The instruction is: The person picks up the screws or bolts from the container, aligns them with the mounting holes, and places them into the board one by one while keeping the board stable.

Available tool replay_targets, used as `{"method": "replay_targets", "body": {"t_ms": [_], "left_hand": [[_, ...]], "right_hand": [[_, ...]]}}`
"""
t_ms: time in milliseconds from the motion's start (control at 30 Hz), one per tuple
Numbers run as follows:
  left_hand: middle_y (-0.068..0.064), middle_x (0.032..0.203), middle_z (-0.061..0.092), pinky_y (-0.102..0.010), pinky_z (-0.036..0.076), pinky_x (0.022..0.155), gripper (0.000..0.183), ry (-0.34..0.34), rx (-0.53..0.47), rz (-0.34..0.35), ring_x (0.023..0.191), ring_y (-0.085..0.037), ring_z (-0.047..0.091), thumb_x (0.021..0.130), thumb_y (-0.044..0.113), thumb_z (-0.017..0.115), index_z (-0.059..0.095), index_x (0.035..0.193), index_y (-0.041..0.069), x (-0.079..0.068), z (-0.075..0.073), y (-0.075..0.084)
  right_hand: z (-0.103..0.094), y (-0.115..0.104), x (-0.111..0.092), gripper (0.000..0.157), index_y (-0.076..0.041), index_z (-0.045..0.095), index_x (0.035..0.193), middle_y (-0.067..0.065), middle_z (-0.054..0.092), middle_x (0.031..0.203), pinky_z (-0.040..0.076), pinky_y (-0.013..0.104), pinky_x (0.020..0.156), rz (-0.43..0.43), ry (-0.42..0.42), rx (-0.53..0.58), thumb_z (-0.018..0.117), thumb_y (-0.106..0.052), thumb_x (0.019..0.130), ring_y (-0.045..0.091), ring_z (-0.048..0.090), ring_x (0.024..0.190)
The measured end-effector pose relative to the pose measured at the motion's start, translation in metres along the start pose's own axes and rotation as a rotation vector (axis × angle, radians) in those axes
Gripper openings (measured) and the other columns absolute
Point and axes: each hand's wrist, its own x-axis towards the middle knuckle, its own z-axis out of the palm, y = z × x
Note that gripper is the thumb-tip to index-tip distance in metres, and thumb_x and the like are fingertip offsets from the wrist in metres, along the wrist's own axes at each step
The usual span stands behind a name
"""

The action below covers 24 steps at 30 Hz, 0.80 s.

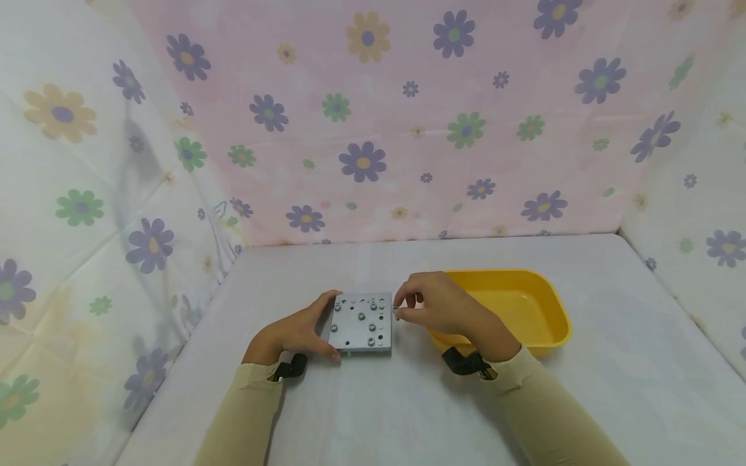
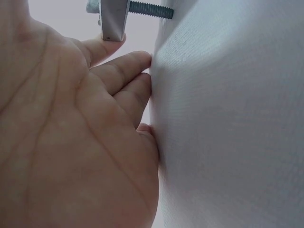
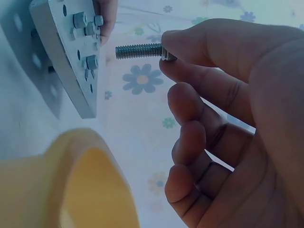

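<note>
A square silver metal plate (image 1: 352, 331) with several holes and several socket-head bolts standing in it is in the middle of the table. My left hand (image 1: 296, 331) grips its left side, thumb at the near edge and a finger at the far corner. In the left wrist view, a threaded bolt shank (image 2: 149, 9) sticks out beneath the plate (image 2: 113, 21). Just off the plate's right edge, my right hand (image 1: 434, 301) pinches a bolt (image 3: 137, 51) by its head between thumb and index finger. Its threaded end points toward the plate without touching it; the other fingers curl loosely.
To the right stands a yellow plastic bin (image 1: 556, 317), partly hidden behind my right hand and forearm. A white cloth (image 1: 373, 414) covers the table. Flower-printed fabric (image 1: 396, 194) closes off the back and both sides.
</note>
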Motion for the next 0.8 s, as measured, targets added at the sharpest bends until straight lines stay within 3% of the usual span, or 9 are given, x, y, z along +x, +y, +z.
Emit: {"method": "replay_targets", "body": {"t_ms": [467, 633, 800], "left_hand": [[-0.007, 0.172, 0.017, -0.060, 0.014, 0.127, 0.137, 0.004, 0.006, -0.016, 0.160, -0.032, 0.013, 0.058, 0.041, 0.100, 0.015, 0.163, 0.025, -0.001, 0.001, 0.000], [-0.007, 0.172, 0.017, -0.059, 0.014, 0.127, 0.137, 0.001, -0.002, -0.017, 0.160, -0.032, 0.013, 0.057, 0.041, 0.100, 0.015, 0.163, 0.025, -0.002, 0.000, 0.003], [-0.007, 0.172, 0.017, -0.059, 0.014, 0.127, 0.136, -0.002, -0.005, -0.021, 0.160, -0.032, 0.013, 0.058, 0.041, 0.100, 0.015, 0.163, 0.026, -0.002, 0.000, 0.003]], "right_hand": [[0.019, -0.004, 0.007, 0.007, -0.030, 0.078, 0.098, -0.014, 0.063, 0.091, 0.051, 0.032, 0.076, -0.001, -0.010, 0.035, 0.078, -0.031, 0.091, 0.025, 0.064, 0.095], [0.022, -0.006, 0.007, 0.006, -0.031, 0.079, 0.097, -0.015, 0.063, 0.091, 0.051, 0.030, 0.076, 0.025, -0.009, 0.033, 0.078, -0.031, 0.090, 0.019, 0.061, 0.092], [0.024, -0.009, 0.008, 0.006, -0.031, 0.079, 0.095, -0.015, 0.062, 0.086, 0.049, 0.029, 0.074, -0.014, 0.000, -0.005, 0.079, -0.032, 0.090, 0.011, 0.056, 0.085]]}}
